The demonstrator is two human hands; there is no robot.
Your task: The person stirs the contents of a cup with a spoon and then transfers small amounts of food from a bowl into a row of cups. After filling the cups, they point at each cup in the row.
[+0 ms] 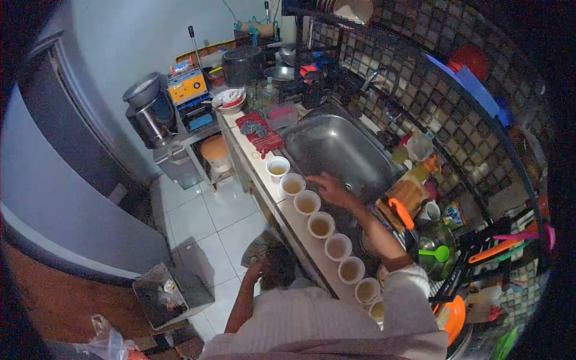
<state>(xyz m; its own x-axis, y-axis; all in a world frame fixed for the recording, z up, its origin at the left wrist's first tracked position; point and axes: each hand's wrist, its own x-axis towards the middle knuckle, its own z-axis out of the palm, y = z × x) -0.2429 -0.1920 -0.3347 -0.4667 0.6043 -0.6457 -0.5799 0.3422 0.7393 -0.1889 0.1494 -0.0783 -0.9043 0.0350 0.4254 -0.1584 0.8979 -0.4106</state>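
Along the counter's front edge runs a row of several plastic cups holding yellowish-brown liquid. My right hand (329, 189) reaches over the counter with fingers stretched out, fingertips right by the second cup (293, 184) from the far end. Beyond it stands the farthest cup (278, 170); on the near side is the third cup (307, 203). No object shows in the right hand. My left hand (257, 270) hangs low beside my body, fingers loosely apart and holding nothing visible.
A steel sink (330, 147) lies behind the cups. A red cloth (264, 141) rests past the row's far end. On the right are a wooden board (405, 198), an orange-handled utensil (402, 213) and a green spoon (441, 254). A bin (171, 294) stands on the floor.
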